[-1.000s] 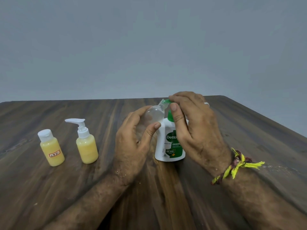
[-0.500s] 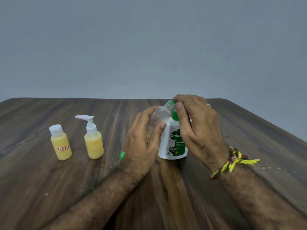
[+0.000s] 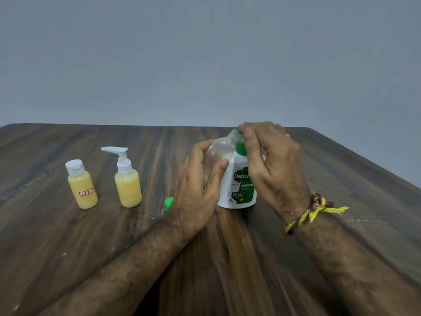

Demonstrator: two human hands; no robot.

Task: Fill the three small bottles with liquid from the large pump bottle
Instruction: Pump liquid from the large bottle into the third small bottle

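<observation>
Item 1. Pump bottle (image 3: 239, 185): white body, green label and green pump; stands upright on the surface (image 3: 68, 258), centre of the frame, slightly right. Its pump head is mostly hidden under the right hand.

Item 2. Clear bottle (image 3: 219, 149): small, transparent, tilted, neck raised toward the pump's nozzle at upper right. It lies just left of the pump bottle and touches it. A little pale liquid shows inside, low down.

Item 3. Left hand (image 3: 198, 185): the grip is curled round the clear bottle, thumb across its near side, fingers behind it. The bottle sits at the top of the grip, its neck jutting out above the fingers.

Item 4. Right hand (image 3: 273, 169): the grip is curled over the pump head, fingertips on top, thumb down the near side of the green neck. The bottle's body stands below and left of the palm.

Item 5. Green cap (image 3: 169, 203): on the surface, just left of the left wrist, partly hidden by it.

Item 6. Small pump bottle (image 3: 127, 183): white pump, yellow liquid almost to the shoulder; upright, left of centre.

Item 7. Capped bottle (image 3: 82, 185): white flip cap, yellow liquid, small red-edged label; upright, left of item 6, apart from it.

Item 8. Wrist thread (image 3: 314, 208): yellow and dark red, tied on the right wrist.
</observation>
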